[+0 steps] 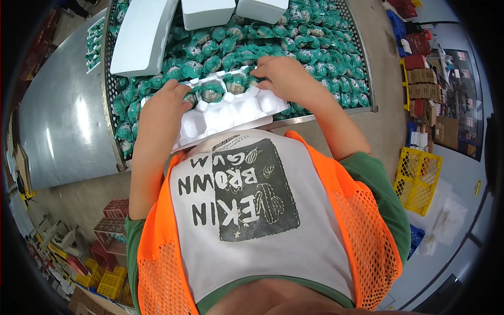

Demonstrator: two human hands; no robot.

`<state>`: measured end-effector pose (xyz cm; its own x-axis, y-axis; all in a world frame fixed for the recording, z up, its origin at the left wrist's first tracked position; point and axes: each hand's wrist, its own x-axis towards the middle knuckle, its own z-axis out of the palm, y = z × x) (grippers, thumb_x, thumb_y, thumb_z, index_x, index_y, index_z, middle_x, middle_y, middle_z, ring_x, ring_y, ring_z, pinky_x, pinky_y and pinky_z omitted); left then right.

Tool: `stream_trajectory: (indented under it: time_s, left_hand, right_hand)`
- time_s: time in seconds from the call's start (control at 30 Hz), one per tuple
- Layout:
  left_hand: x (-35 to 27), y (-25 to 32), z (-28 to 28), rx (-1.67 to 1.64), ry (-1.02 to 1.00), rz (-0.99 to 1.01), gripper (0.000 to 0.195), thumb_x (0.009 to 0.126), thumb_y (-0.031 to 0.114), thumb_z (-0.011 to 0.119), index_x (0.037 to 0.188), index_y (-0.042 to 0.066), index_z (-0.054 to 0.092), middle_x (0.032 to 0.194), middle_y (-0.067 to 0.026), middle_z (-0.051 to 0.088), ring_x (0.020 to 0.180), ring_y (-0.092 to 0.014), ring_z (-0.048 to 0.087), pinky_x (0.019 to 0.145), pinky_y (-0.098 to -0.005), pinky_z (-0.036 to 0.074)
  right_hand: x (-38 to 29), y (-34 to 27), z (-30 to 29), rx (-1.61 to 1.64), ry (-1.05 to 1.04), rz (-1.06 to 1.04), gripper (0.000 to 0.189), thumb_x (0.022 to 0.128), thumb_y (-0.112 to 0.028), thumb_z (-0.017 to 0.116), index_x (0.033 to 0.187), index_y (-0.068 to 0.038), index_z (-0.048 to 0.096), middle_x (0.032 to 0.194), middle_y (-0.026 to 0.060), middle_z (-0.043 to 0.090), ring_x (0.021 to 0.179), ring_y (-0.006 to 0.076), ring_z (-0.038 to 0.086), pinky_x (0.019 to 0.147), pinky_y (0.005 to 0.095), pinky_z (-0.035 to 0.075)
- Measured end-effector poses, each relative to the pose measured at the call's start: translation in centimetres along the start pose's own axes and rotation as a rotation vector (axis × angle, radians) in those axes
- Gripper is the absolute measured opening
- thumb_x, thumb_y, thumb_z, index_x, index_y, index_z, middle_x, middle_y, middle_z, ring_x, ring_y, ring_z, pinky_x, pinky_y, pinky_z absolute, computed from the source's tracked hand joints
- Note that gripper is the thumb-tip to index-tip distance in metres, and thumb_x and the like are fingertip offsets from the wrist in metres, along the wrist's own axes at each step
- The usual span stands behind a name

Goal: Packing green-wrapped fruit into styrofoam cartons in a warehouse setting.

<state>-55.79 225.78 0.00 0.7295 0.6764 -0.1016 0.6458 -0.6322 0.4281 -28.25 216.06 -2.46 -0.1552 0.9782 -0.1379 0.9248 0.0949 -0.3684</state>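
Note:
A white foam tray (pixel 232 112) with moulded hollows lies tilted at my waist, over the near edge of a bin. Round items in green plastic wrap, such as this wrapped item (pixel 212 93), sit in its far row; the near-row hollows in view hold none. My left hand (pixel 167 104) has its fingertips on a wrapped item (pixel 191 100) at the tray's left end. At the far right of the same row, the thumb and fingers of my right hand (pixel 281 76) are around another wrapped item (pixel 253 81), mostly hidden by them.
Many more green-wrapped items (pixel 328 51) fill the perforated metal bin (pixel 364 59). White foam pieces rest on them: a long one (pixel 143 37) and two shorter ones (pixel 208 13). Left is a sheet-metal surface (pixel 63 114) with a filled tray (pixel 94 47). A yellow crate (pixel 418 179) stands right.

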Motion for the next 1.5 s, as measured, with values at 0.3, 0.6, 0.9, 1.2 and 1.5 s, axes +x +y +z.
stream_trajectory:
  time_s: [0.3, 0.6, 0.9, 1.2, 1.5]
  left_hand:
    - [-0.7, -0.5, 0.3, -0.026, -0.001, 0.003, 0.025, 0.082, 0.009, 0.067, 0.106, 0.005, 0.063, 0.102, -0.0124, 0.06, 0.092, -0.035, 0.062, 0.077, -0.043, 0.048]
    - [-1.2, -0.5, 0.7, -0.017, 0.051, 0.021, 0.024, 0.082, 0.009, 0.067, 0.105, 0.005, 0.063, 0.1, -0.012, 0.059, 0.09, -0.035, 0.061, 0.076, -0.0435, 0.048]
    - [-1.5, -0.9, 1.2, 0.044, 0.079, 0.044, 0.024, 0.084, 0.011, 0.066, 0.107, 0.006, 0.062, 0.102, -0.0103, 0.059, 0.088, -0.033, 0.063, 0.073, -0.0426, 0.05]
    - [-1.6, -1.7, 1.6, -0.022, 0.065, 0.035, 0.023, 0.082, 0.01, 0.067, 0.104, 0.006, 0.062, 0.101, -0.0101, 0.059, 0.092, -0.033, 0.062, 0.076, -0.0423, 0.05]
    - [-1.5, -1.6, 0.8, -0.1, 0.063, 0.018, 0.023, 0.082, 0.009, 0.066, 0.105, 0.007, 0.062, 0.102, -0.0094, 0.059, 0.091, -0.034, 0.062, 0.076, -0.043, 0.049]
  right_hand:
    - [-1.7, -2.0, 2.0, 0.068, 0.322, 0.144, 0.029, 0.083, -0.021, 0.07, 0.108, -0.007, 0.069, 0.108, 0.0096, 0.067, 0.086, 0.029, 0.066, 0.077, 0.0379, 0.053]
    - [8.3, 7.2, 1.9, 0.021, 0.357, -0.047, 0.031, 0.085, -0.009, 0.062, 0.113, -0.018, 0.07, 0.116, 0.0062, 0.063, 0.102, 0.025, 0.062, 0.082, 0.0354, 0.053]
    - [14.4, 6.5, 4.2, -0.621, 0.147, -0.43, 0.032, 0.083, -0.014, 0.063, 0.114, -0.017, 0.069, 0.108, 0.0054, 0.052, 0.107, 0.0237, 0.054, 0.084, 0.0371, 0.049]
    - [5.7, 3.3, -1.5, 0.882, 0.05, 0.039, 0.045, 0.089, -0.02, 0.068, 0.129, -0.005, 0.053, 0.117, 0.0086, 0.059, 0.1, 0.0181, 0.062, 0.079, 0.0314, 0.053]
    - [-1.1, 0.0, -0.5, 1.419, -0.004, 0.043, 0.047, 0.088, -0.019, 0.068, 0.13, -0.007, 0.052, 0.108, 0.006, 0.062, 0.095, 0.0133, 0.061, 0.072, 0.0277, 0.053]
